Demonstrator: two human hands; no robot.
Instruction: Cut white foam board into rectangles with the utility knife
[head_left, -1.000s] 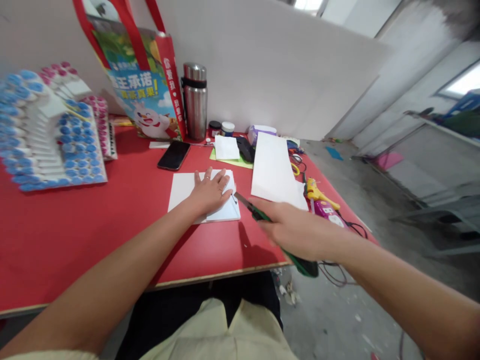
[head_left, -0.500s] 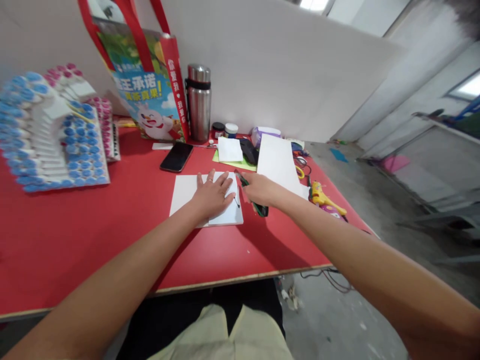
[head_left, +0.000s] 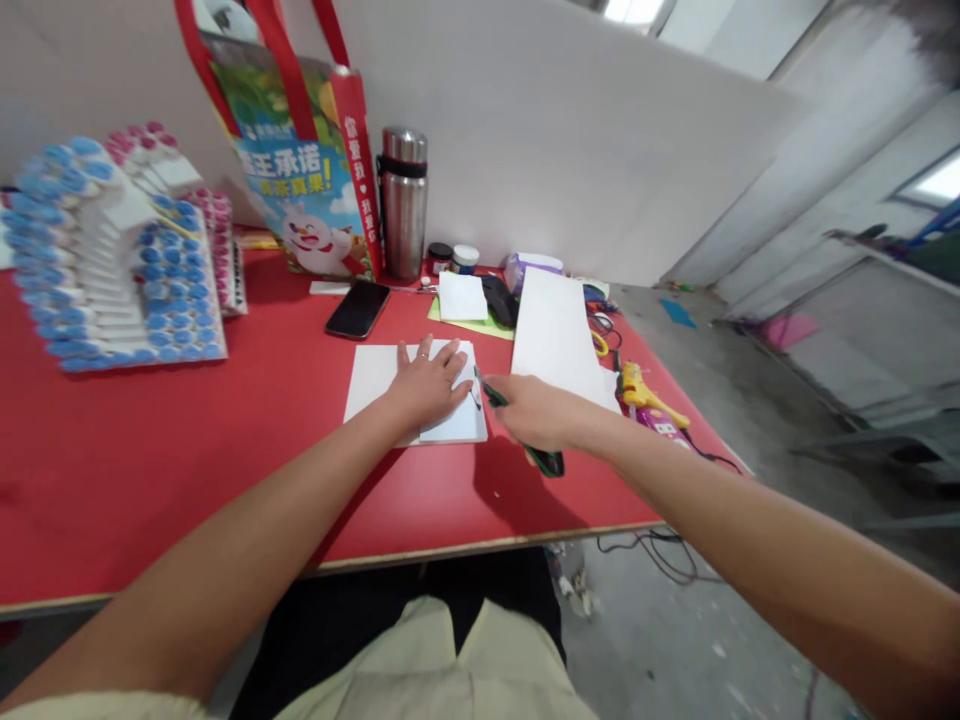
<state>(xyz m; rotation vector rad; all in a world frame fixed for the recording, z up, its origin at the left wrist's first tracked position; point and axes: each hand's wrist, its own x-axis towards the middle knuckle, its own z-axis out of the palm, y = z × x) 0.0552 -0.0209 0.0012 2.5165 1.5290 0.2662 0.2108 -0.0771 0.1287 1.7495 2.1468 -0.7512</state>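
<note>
My left hand [head_left: 429, 386] lies flat with spread fingers on a smaller white piece [head_left: 454, 430], which rests over a larger white sheet [head_left: 369, 382]. A small dark mark shows by the thumb. Fingers wrapped round it, my right hand [head_left: 538, 412] grips a green and black utility knife [head_left: 553, 463]. The knife's blade end is at the right edge of the white pieces, touching or very close to it. My palm hides the middle of the knife's handle.
A long white board [head_left: 551, 320] lies right of the hands, a yellow glue gun [head_left: 637, 388] beyond it. Behind are a phone [head_left: 358, 309], a steel flask [head_left: 404, 210], a shopping bag [head_left: 307, 190] and small jars [head_left: 465, 260]. A blue-and-white model [head_left: 120, 265] stands left on the red table [head_left: 285, 350].
My right hand has drawn the knife toward me along the right edge of the white pieces. My left hand stays pressed in place. The view has shifted slightly.
</note>
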